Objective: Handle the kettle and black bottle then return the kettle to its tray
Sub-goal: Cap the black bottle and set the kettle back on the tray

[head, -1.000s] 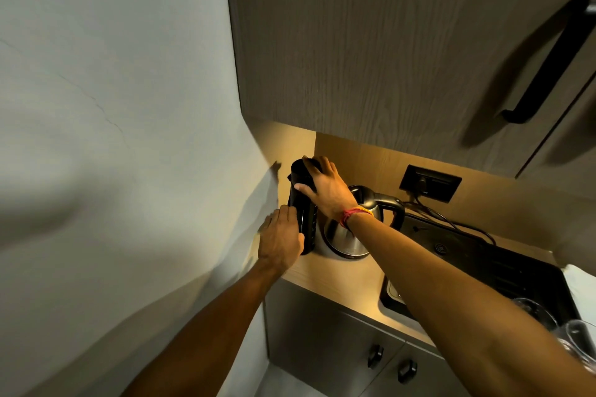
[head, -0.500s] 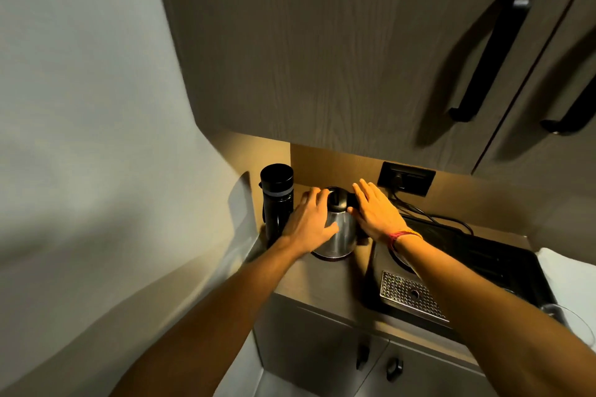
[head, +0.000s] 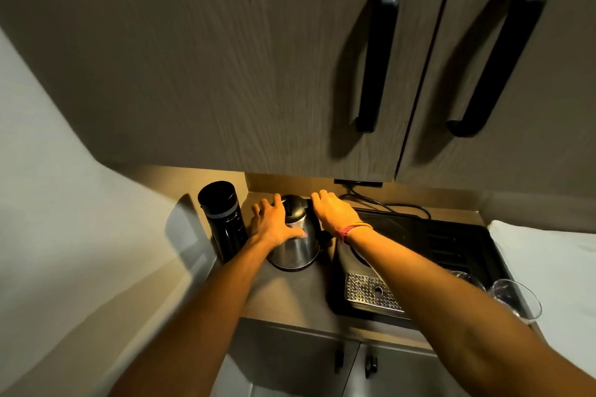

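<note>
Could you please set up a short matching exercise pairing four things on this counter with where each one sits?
Things:
1. tall black bottle
2. shiny steel kettle
3. perforated metal drip grate
4. clear glass

Places:
A. between both hands
B. front of the black tray
C. leftmost, beside the wall
D. far right, by the tray's edge

Pairs: 1-C, 2-A, 3-B, 4-D
</note>
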`<control>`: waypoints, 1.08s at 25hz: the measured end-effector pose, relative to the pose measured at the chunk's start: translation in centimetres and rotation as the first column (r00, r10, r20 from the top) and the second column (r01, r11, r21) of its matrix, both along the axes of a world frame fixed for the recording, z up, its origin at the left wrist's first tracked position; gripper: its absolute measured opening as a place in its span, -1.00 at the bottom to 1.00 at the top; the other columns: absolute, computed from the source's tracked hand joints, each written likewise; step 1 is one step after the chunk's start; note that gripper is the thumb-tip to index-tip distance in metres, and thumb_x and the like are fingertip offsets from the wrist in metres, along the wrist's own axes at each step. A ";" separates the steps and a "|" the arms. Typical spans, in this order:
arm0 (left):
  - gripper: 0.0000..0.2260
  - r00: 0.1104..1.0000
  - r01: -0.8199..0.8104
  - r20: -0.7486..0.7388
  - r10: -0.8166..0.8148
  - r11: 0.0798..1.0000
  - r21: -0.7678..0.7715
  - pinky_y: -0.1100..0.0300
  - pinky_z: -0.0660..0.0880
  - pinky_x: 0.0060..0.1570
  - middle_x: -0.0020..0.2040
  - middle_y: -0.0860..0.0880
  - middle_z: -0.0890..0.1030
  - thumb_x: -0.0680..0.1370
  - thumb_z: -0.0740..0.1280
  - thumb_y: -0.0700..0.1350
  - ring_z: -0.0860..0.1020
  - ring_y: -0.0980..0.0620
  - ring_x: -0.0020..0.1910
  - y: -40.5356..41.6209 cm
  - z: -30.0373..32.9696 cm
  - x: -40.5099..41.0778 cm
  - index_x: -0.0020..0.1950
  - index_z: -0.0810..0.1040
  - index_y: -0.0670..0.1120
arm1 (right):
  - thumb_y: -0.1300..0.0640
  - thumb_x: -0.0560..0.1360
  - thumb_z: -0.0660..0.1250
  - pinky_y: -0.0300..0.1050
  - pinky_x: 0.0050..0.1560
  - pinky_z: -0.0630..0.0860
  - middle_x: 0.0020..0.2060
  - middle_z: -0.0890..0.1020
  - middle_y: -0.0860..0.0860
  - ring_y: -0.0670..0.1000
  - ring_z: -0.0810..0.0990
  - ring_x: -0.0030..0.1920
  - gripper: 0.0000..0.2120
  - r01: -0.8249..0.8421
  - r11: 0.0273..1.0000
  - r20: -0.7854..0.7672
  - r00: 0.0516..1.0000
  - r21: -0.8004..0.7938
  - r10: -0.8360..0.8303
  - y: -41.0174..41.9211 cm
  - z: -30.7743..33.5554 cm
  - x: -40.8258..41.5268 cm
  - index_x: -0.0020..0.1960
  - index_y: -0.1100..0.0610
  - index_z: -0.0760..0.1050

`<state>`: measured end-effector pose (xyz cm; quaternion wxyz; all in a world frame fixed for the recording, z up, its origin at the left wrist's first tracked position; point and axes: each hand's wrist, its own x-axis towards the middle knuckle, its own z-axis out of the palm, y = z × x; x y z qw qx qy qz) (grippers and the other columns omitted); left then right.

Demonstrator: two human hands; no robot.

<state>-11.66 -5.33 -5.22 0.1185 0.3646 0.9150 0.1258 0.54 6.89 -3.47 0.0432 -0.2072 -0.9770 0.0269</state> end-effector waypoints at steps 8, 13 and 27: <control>-0.02 1.000 0.010 0.002 -0.010 0.974 0.228 -0.22 0.34 0.27 0.36 -0.29 0.31 0.18 0.59 0.27 0.22 -0.35 0.39 2.8 2.3 1.6 0.44 0.22 -0.03 | 0.15 0.62 0.10 -0.18 -0.37 0.25 -0.30 0.45 0.16 0.00 0.31 -0.40 -0.78 0.065 0.992 -0.080 0.994 -0.109 -0.074 2.4 3.8 4.6 -0.21 0.13 0.32; -0.06 0.988 0.151 -0.021 -0.153 0.932 0.331 -0.15 0.38 0.32 0.40 -0.19 0.41 0.17 0.58 0.32 0.33 -0.25 0.39 6.8 4.7 4.2 0.41 0.38 -0.09 | -0.03 0.53 0.14 -0.15 -0.40 0.18 -0.48 0.32 0.03 0.09 0.26 -0.40 -0.66 0.157 0.985 -0.039 0.986 -0.074 -0.160 5.6 6.0 9.3 -0.37 0.06 0.24; -0.16 0.913 0.387 -0.204 -0.352 0.907 0.168 -0.18 0.45 0.19 0.27 -0.14 0.53 0.19 0.46 0.46 0.41 -0.28 0.30 13.8 4.6 14.3 0.29 0.49 -0.02 | 0.24 0.53 0.26 0.09 0.01 0.53 0.10 0.59 0.19 0.24 0.58 0.12 -0.77 0.329 0.944 -0.061 0.942 -0.037 -0.331 11.2 4.5 18.3 0.19 0.19 0.44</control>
